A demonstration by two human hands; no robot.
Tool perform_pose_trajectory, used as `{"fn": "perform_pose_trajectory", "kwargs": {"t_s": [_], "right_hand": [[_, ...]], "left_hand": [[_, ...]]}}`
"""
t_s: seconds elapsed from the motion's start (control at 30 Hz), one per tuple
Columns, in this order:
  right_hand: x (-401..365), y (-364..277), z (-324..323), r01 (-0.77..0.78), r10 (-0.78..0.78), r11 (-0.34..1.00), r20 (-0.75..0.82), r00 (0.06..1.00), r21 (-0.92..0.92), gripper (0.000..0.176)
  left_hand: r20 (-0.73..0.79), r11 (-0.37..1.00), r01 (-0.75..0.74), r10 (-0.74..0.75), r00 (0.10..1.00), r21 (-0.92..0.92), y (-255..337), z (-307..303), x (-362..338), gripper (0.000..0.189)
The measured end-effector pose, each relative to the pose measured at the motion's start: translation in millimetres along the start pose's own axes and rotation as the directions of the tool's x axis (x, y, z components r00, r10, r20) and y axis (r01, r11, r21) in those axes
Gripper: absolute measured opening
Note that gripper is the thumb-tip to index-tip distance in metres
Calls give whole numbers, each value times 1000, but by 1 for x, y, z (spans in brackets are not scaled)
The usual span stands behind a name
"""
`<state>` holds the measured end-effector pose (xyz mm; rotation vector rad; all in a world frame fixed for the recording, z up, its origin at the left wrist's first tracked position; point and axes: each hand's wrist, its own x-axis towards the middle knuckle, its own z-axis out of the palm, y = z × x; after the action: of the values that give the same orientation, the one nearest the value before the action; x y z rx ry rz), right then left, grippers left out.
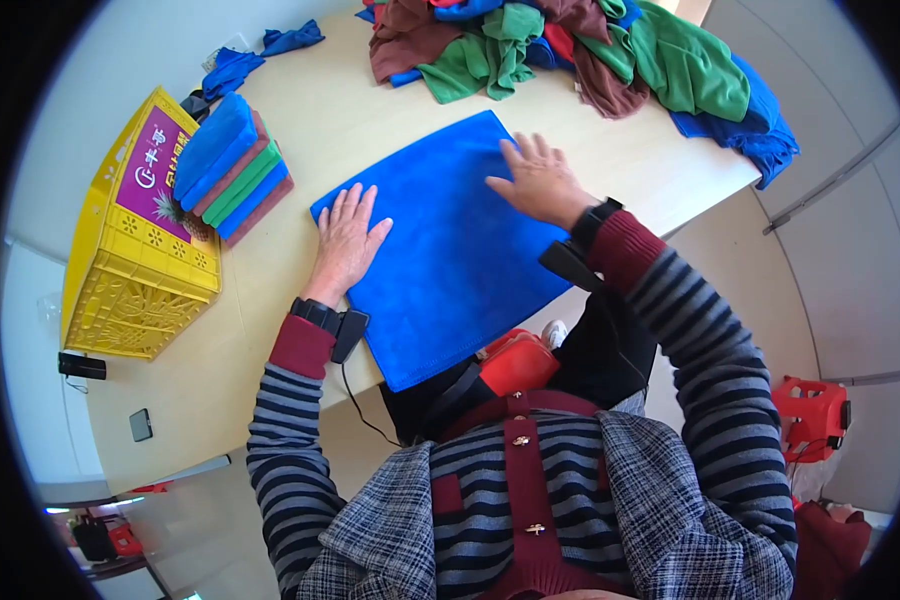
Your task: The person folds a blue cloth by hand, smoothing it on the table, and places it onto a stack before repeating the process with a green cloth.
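Observation:
A blue cloth (450, 250) lies spread flat on the pale table, its near edge hanging past the table's front. My left hand (348, 240) rests on its left edge with the fingers stretched out. Near the far right corner, my right hand (542, 182) is over the cloth, fingers spread. Neither hand grips anything. To the left stands a stack of folded cloths (235, 170) in blue, brown and green, leaning by a yellow crate.
The yellow plastic crate (140, 285) stands at the table's left. A heap of crumpled green, brown and blue cloths (570, 55) covers the far side. Small blue cloths (232, 72) lie at the far left. A red stool (808, 418) is at the right.

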<state>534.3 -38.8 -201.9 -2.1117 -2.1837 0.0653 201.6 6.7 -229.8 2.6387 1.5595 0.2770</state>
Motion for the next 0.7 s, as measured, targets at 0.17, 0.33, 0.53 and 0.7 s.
{"fn": "perform_pose_trajectory", "kwargs": {"t_s": [0.17, 0.33, 0.53, 0.7], "right_hand": [[66, -63, 13, 241, -236, 966, -63, 970, 93, 75], [89, -85, 35, 261, -258, 962, -42, 965, 82, 74], [96, -32, 36, 159, -159, 987, -86, 984, -2, 73], [85, -4, 37, 53, -51, 999, -132, 990, 8, 70]], "left_hand": [[-53, 995, -61, 65, 996, 78, 21, 9, 36, 66], [-12, 997, -24, 25, 1000, 77, 18, 12, 51, 65], [-43, 997, 25, -22, 999, 75, -12, 23, 42, 64], [-63, 996, 55, -51, 997, 63, -30, 23, 34, 64]]}}
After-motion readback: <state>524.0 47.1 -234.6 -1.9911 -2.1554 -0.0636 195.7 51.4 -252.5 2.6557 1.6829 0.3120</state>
